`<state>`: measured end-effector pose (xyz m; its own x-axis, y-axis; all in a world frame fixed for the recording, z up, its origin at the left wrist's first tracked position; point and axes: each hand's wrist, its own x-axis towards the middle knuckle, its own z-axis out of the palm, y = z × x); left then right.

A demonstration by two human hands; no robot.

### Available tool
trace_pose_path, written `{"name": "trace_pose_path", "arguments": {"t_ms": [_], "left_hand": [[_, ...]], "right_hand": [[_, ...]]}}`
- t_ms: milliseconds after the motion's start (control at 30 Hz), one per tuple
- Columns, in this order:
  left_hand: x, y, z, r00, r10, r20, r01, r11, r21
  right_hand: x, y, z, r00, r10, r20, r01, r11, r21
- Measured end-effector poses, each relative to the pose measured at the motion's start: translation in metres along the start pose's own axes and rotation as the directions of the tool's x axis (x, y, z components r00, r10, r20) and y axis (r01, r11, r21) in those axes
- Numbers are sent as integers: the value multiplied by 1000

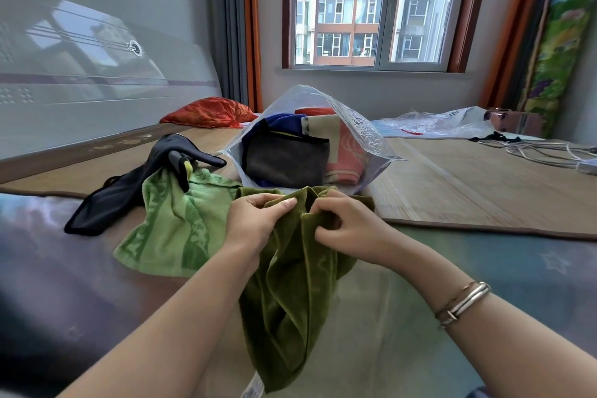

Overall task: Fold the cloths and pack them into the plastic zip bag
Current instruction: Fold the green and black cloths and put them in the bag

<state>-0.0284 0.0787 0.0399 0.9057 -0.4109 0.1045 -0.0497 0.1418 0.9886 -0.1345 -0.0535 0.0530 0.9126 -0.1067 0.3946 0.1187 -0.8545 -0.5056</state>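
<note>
An olive green cloth [290, 294] hangs bunched in front of me, its lower end draping down. My left hand [255, 220] pinches its upper edge between thumb and fingers. My right hand [345, 226] grips the same edge just to the right. Behind them stands the clear plastic zip bag [361, 126], its mouth open toward me, holding folded cloths: a dark grey one [284, 162], a blue one [277, 121] and a pink-and-beige one [342, 155]. A light green towel [174, 226] lies crumpled to the left, and a black cloth [129, 191] lies partly over it.
I work on a bed with a bamboo mat [468, 184]. A headboard [80, 91] runs along the left. A red pillow [210, 113] lies at the back. Another plastic bag [436, 126] and white cables [549, 152] lie at the far right under the window.
</note>
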Motion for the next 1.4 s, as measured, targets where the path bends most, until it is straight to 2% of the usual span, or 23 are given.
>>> {"name": "trace_pose_path", "arguments": {"t_ms": [100, 200, 333, 400, 467, 600, 767, 900, 1033, 1100, 1233, 1300, 1400], "left_hand": [[-6, 4, 3, 999, 41, 29, -41, 999, -20], [-11, 6, 5, 995, 73, 73, -72, 997, -18], [-16, 11, 9, 975, -40, 219, 84, 977, -195], [-17, 14, 7, 944, -71, 322, 167, 944, -283], [-17, 16, 3, 922, -45, 384, 168, 942, -292], [-18, 15, -3, 933, 24, 358, 64, 971, -232], [-20, 17, -3, 932, 30, 361, 81, 955, -286], [-21, 19, 0, 952, 62, 300, 18, 967, -256], [-21, 18, 2, 974, 132, 185, -104, 983, -150], [-21, 16, 2, 959, 229, 170, -235, 972, 20], [-24, 9, 3, 865, 433, 255, -500, 794, 346], [-24, 3, 1, 821, 488, 295, -570, 711, 412], [-22, -3, -6, 797, 507, 328, -603, 643, 471]], "right_hand": [[-1, -5, -5, 997, -68, 29, 67, 997, 32], [-1, -11, -10, 994, -101, -49, 107, 984, 143], [4, -13, -12, 979, -78, -187, 105, 984, 141], [5, -10, -12, 976, -64, -208, 78, 995, 61], [4, -8, -13, 980, -54, -192, 52, 999, -12], [2, -15, -13, 980, -84, -182, 75, 996, -54], [4, -14, -11, 974, -98, -206, 87, 994, -60], [4, -10, -10, 974, -51, -220, 47, 999, -24], [4, -8, -13, 971, -29, -237, 20, 999, -38], [5, -7, -15, 955, 2, -296, 0, 1000, 6], [7, -9, -20, 906, 81, -416, -32, 992, 123], [7, -12, -22, 890, 95, -445, -23, 986, 165], [5, -15, -23, 871, 98, -481, -9, 983, 184]]}}
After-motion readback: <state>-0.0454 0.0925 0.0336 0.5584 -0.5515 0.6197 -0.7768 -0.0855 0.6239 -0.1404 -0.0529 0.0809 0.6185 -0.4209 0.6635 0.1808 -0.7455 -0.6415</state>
